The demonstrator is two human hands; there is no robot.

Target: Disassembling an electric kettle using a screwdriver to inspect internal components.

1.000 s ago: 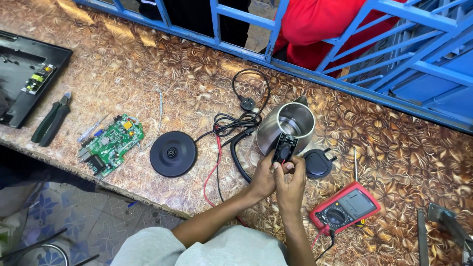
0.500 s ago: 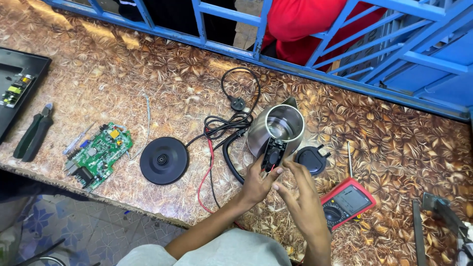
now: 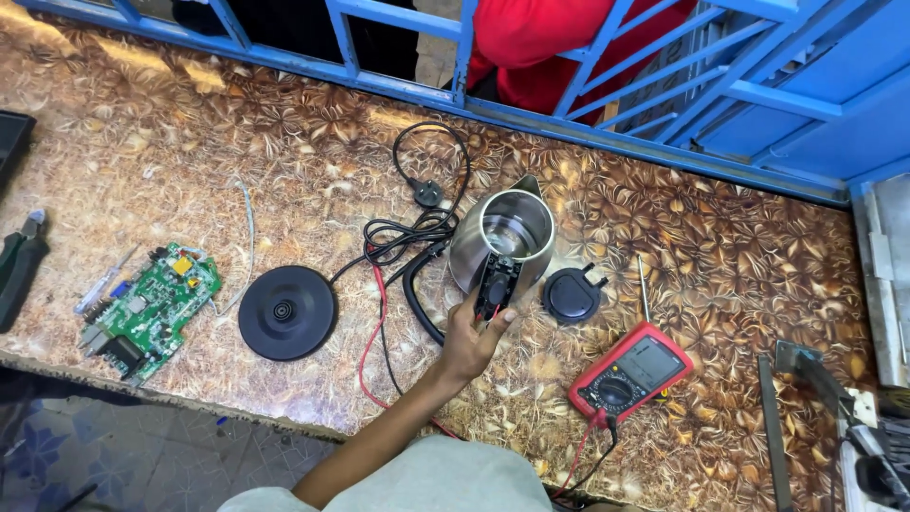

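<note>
A: Where is the kettle (image 3: pixel 502 237)?

B: Mid-worktop, toward the far edge. My left hand (image 3: pixel 471 338) is clamped on its open handle (image 3: pixel 495 284); keep the body steady, wires unstrained; right hand unseen

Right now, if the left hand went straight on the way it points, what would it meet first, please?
The left hand already grips the black handle part; straight on, it would likely meet the steel kettle body, though depth is unclear.
</note>
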